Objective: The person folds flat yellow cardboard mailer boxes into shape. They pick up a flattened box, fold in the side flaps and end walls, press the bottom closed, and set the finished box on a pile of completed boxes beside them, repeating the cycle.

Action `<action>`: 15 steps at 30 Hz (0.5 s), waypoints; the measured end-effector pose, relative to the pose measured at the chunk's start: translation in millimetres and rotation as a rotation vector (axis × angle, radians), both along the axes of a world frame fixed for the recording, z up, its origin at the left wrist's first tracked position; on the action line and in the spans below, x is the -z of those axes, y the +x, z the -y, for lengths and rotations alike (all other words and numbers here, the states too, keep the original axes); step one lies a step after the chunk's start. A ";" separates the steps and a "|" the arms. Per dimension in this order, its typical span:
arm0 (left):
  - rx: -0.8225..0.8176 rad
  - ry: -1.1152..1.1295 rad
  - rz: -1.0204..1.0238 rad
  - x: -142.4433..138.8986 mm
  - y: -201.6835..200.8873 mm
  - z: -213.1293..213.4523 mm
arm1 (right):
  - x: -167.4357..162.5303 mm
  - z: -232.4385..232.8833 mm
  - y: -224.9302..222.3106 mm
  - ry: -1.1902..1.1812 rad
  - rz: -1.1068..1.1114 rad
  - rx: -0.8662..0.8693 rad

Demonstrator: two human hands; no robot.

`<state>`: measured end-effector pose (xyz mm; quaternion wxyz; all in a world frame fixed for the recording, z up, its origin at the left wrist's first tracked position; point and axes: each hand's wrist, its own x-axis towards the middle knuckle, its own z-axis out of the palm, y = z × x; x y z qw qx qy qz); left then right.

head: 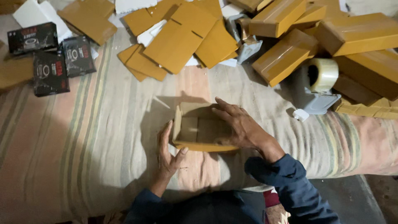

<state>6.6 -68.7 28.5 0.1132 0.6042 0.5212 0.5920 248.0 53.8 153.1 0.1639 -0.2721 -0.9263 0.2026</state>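
The little brown box (202, 129) sits open on the striped bed (103, 137). The left hand (169, 155) presses flat on its side; the right hand (238, 124) rests over it. It isn't closed or taped. Many sealed boxes (286, 56) wait behind.

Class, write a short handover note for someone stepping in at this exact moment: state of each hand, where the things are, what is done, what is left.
Left hand: open, flat against the left wall of the open cardboard box.
Right hand: open, resting over the box's right side.
Box stands on the striped cloth, formed, empty, top unsealed.
Tape dispenser to the right; sealed boxes behind it; flat blanks ahead; black packages far left.
Left: box unfilled, untaped.
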 end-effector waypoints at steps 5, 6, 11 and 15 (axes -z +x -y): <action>0.155 0.048 -0.083 3.0 4.2 -14.0 | 14.7 9.0 2.8 0.167 0.027 0.015; 0.160 -0.019 -0.084 4.6 3.3 -16.7 | 18.5 9.4 3.6 0.160 -0.025 0.014; 0.252 -0.053 -0.035 12.2 -7.8 -30.3 | 48.6 32.4 -2.9 -0.024 -0.631 0.536; 0.231 -0.096 0.046 12.2 -12.8 -29.0 | 65.4 39.0 -2.7 -0.486 -0.927 0.175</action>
